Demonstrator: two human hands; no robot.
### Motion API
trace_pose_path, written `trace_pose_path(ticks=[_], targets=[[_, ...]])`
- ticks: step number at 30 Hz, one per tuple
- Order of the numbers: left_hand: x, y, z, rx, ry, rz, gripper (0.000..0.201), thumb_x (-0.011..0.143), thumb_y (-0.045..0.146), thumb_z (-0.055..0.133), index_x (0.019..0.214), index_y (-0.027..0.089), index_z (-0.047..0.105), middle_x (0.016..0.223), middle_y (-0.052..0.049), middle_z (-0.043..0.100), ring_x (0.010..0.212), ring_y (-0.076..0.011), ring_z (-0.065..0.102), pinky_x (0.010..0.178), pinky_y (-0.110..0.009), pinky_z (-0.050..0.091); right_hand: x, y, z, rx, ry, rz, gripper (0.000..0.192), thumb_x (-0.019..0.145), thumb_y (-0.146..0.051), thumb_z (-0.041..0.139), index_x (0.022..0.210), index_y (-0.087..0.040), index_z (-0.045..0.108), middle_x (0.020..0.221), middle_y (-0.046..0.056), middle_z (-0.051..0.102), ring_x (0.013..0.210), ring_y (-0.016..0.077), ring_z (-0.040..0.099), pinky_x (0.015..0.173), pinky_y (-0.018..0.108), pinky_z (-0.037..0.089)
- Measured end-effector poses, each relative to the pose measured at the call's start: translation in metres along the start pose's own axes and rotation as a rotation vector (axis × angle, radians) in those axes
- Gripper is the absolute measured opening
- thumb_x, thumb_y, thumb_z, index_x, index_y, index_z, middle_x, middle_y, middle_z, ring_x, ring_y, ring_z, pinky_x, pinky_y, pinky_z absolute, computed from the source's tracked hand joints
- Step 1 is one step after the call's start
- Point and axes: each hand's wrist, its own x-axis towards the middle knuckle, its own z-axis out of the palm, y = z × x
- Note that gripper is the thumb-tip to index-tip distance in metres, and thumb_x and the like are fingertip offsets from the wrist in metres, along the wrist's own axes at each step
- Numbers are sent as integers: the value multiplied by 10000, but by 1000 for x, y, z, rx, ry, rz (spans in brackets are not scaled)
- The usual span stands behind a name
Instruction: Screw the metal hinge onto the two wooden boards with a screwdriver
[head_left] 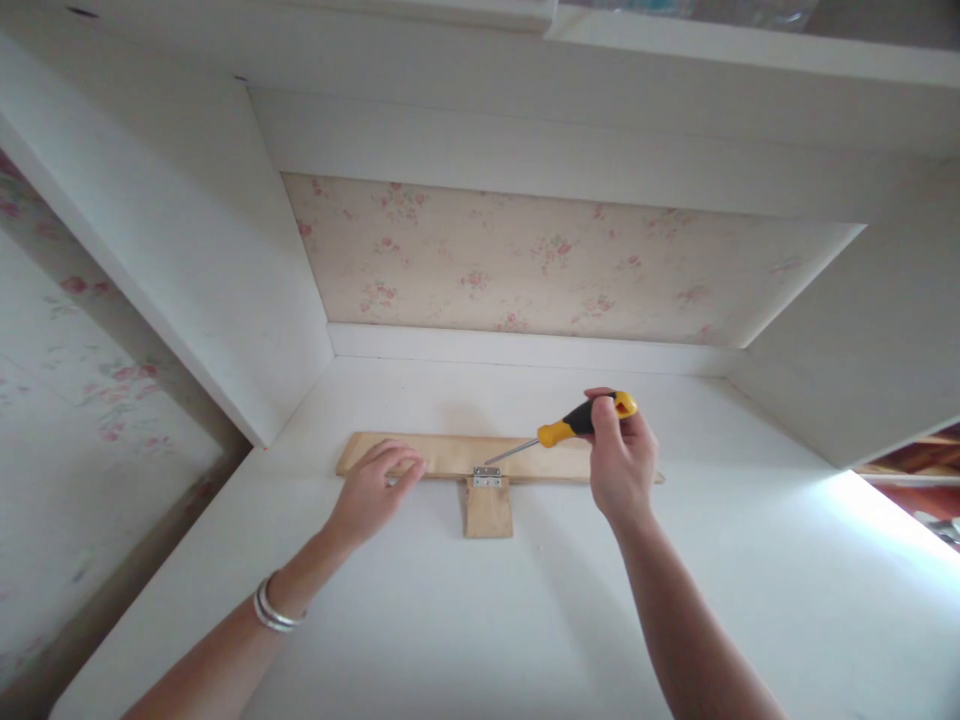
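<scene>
Fingers of our right hand [621, 462] close round the screwdriver [570, 424], tip at the hinge [487, 477]; our left hand [377, 485] lies flat, steadying the wooden strip [450, 455] near the shelf's [675, 600] back edge.

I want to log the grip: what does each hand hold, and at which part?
The right hand holds the screwdriver by the rear of its handle. The left hand holds nothing; it rests flat on the wooden strip.

Wooden strip [450, 456]: bare pale wood, matt, smooth.
Small block [488, 510] below it: same unpainted wood.
Hinge [487, 477] joining the two: bright, shiny metal.
Screwdriver [570, 425] above the hinge: glossy yellow-and-black plastic handle, thin metal shaft.
Shelf [525, 620] beneath: white-painted, smooth, matt.
Back panel [540, 265] behind: floral paper, matt.
Bangles [271, 610], left of the strip: polished metal.
</scene>
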Motion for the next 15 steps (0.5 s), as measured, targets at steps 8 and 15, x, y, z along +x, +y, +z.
trace_pose_path(ticks=[8, 15], targets=[[-17, 31, 59, -672, -386, -668, 468, 744, 523, 538, 1018, 153, 619, 991, -95, 651, 522, -106, 569, 377, -200, 331, 6, -5, 48, -139, -143, -84, 418, 756, -462, 611, 1103, -236, 554, 792, -3, 574, 632, 118, 565, 498, 225, 491], [0, 35, 79, -689, -476, -562, 387, 736, 533, 543, 691, 149, 543, 522, 6, 516, 456, -100, 506, 394, -180, 305, 8, 0, 59, -246, -218, -152, 447, 779, -476, 582, 1157, -241, 543, 833, 17, 625, 667, 133, 611, 549, 239, 513]])
